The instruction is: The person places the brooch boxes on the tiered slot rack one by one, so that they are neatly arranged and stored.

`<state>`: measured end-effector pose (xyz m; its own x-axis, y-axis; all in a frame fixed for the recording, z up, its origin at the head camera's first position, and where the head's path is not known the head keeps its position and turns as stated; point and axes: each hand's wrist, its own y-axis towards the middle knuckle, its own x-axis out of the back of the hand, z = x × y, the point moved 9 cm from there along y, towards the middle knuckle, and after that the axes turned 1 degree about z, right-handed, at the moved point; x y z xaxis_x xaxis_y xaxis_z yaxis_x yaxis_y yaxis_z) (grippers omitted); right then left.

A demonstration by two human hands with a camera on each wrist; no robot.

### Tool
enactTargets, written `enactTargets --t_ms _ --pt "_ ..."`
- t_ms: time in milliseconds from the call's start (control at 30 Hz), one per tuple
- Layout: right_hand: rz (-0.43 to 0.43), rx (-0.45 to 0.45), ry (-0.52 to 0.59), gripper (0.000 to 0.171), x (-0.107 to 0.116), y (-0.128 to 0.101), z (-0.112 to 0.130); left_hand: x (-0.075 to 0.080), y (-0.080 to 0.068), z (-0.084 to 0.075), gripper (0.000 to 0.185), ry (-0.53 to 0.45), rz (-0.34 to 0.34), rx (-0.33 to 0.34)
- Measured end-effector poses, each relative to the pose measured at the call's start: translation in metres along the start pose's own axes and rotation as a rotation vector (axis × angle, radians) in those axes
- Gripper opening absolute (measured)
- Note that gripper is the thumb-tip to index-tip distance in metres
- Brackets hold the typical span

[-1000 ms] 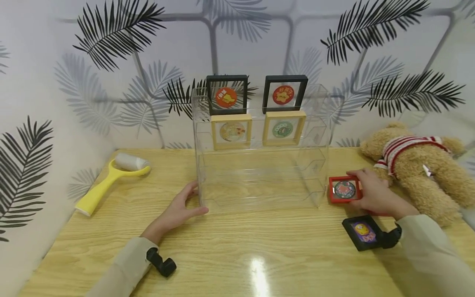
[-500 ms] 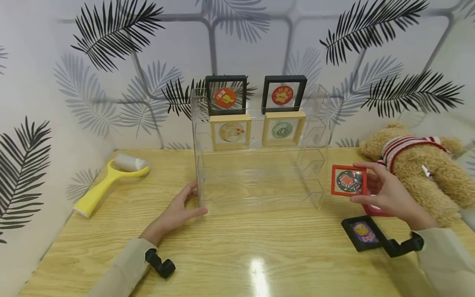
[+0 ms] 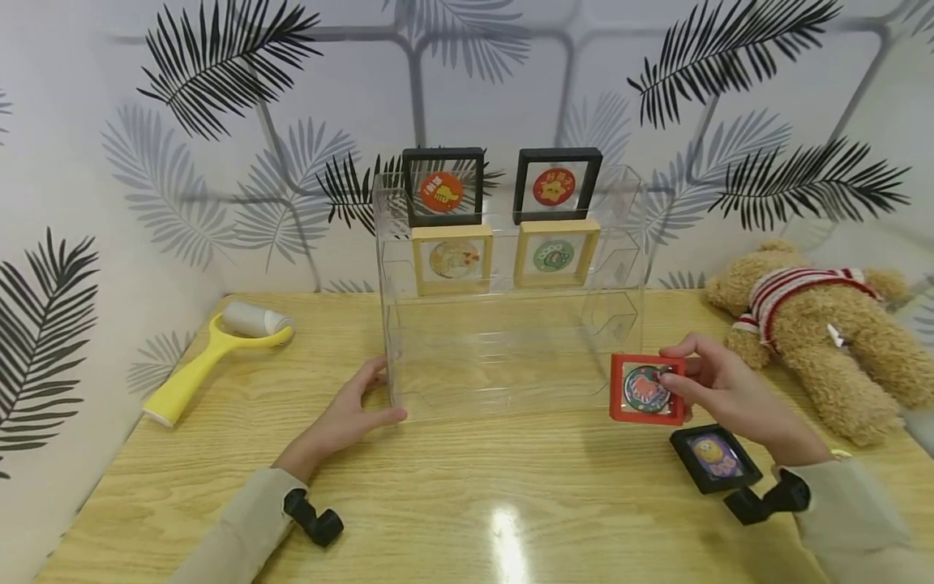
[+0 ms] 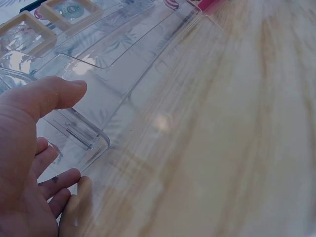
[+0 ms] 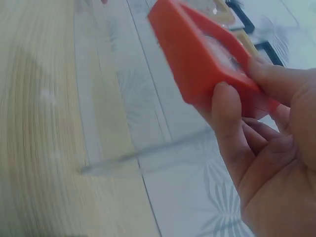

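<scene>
My right hand (image 3: pixel 737 397) pinches a red square frame (image 3: pixel 648 412) by its right side, thumb on the front. A round badge with a red picture on dark green (image 3: pixel 645 389) shows inside. In the right wrist view, thumb and fingers grip the frame's edge (image 5: pixel 185 59), raised above the table. The frame is just in front of the lower right corner of a clear acrylic display rack (image 3: pixel 503 401). My left hand (image 3: pixel 350 418) holds the rack's lower left side; in the left wrist view its thumb (image 4: pixel 54 96) lies over the corner, fingers curled beside it.
Two black frames (image 3: pixel 443 221) stand on the rack's top tier, two pale yellow frames (image 3: pixel 452 288) below. A black frame (image 3: pixel 704 478) lies by my right wrist. A teddy bear (image 3: pixel 817 324) lies at right, a yellow-handled lint roller (image 3: pixel 193 369) at left.
My right hand has lifted the red frame from the table beside the bear, turned it upright and brought it left and forward to the rack's corner. The left hand has stayed put.
</scene>
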<state>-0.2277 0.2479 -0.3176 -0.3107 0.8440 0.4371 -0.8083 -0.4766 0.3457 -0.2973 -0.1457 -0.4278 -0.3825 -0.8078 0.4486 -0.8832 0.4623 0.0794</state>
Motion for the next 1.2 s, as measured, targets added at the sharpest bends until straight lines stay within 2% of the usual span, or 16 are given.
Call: enactTargets --t_ms 133,200,400,500,567,700,767,1100,1200 --pt "-0.041 0.006 -0.108 0.011 -0.014 0.017 0.010 -0.001 0.000 -0.001 0.078 -0.003 0.004 0.002" --pt "-0.073 -0.019 -0.215 0.012 -0.019 0.026 0.014 -0.001 0.000 0.000 0.078 -0.009 0.001 0.005" --pt "-0.131 -0.057 -0.444 0.022 -0.034 0.054 0.024 0.000 0.000 0.001 0.078 -0.016 0.000 0.000" --pt "-0.177 -0.038 -0.542 0.020 -0.039 0.068 0.033 -0.002 0.000 0.002 0.077 -0.012 0.007 -0.003" --pt "-0.208 -0.004 -0.569 0.020 -0.043 0.077 0.040 -0.002 0.000 0.001 0.076 -0.010 0.007 -0.010" --pt "-0.247 0.063 -0.479 0.023 -0.052 0.093 0.046 0.000 0.001 0.000 0.075 -0.010 -0.002 -0.020" --pt "-0.251 0.067 -0.406 0.026 -0.058 0.100 0.045 0.001 0.001 -0.001 0.076 -0.014 -0.002 -0.023" --pt "-0.252 -0.016 -0.197 0.036 -0.085 0.127 0.027 0.001 -0.002 -0.004 0.077 -0.014 0.007 0.003" --pt "-0.237 -0.040 -0.185 0.038 -0.093 0.134 0.021 0.001 -0.001 -0.004 0.077 -0.013 0.005 0.006"
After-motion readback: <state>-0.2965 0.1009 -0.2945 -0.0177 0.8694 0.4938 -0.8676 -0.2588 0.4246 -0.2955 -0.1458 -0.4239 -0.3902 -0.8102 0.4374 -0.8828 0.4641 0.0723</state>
